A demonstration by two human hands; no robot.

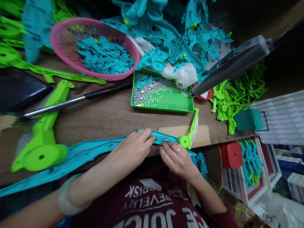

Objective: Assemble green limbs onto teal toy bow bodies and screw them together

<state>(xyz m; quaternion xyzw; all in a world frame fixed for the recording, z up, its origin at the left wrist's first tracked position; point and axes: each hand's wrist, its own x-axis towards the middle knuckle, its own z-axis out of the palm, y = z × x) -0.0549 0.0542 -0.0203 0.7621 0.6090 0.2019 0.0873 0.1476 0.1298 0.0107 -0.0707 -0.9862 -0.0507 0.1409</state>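
A long blue plastic shell (95, 148) lies along the table's front edge, its hollow side up and a thin reddish-purple wire running along it. My left hand (136, 144) is closed over the shell at its middle, fingers curled on the rim. On the near rim, my right hand (175, 158) pinches the shell close to a small dark part with metal contacts (166, 139). What lies under the fingertips is hidden. At the shell's right end sits a lime-green lever piece (189, 134); a larger green piece with a round disc (41, 157) is at its left.
Behind the hands stands a green tray (163, 109) of screws. A pink basket (68, 58) holds small blue pieces. An electric screwdriver (230, 66) hangs over the right side. A metal rod with a black sleeve (78, 99) lies left. Blue shells (166, 34) are heaped behind.
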